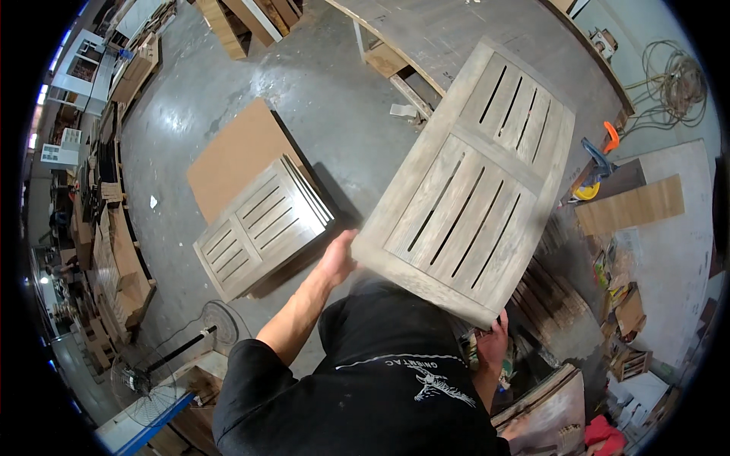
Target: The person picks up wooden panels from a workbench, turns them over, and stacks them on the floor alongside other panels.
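Both my hands carry a large grey-brown wooden panel [494, 163] with two framed sections of slots, tilted in front of my body. My left hand [338, 258] is closed on its near left corner, with the fingertips hidden behind the edge. At the near right corner, my right hand [494, 340] grips the panel's edge from below. To the left of my left hand lies a stack of similar slotted panels [247, 228], on top of a plain brown board [236, 148]. The far end of the held panel overlaps the workbench in view.
A large workbench [525, 26] stands ahead to the right. On the floor at lower left is a pedestal fan [137, 380]. A coiled hose [673, 87] hangs at far right, near an orange-handled tool [611, 135]. Wooden boards [555, 304] lie right of the panel.
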A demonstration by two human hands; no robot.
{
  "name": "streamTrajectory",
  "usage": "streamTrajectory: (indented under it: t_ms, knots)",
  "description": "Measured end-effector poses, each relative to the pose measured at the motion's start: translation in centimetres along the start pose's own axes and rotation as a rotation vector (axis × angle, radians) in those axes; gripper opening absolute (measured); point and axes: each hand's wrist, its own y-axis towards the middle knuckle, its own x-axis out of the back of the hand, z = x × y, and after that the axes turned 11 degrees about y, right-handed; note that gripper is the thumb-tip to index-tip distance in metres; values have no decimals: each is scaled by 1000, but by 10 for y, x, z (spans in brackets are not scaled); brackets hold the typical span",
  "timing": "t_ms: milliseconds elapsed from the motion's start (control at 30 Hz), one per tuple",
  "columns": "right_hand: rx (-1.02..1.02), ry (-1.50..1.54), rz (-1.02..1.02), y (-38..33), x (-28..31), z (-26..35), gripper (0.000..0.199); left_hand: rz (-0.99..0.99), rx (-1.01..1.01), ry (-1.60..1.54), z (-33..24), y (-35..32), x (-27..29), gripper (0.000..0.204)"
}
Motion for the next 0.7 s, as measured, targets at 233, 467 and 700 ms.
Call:
streamTrajectory:
  t_ms: [233,467,700]
  knots:
    - [67,46,83,-4,-40,21,49,42,-56,-56,-18,-7,-14,34]
    - [73,134,38,44,-78,36,58,310,-279,-354,-44,30,-22,56]
    - [118,252,143,98,-113,55,76,363,-187,53,-26,33,-54,56]
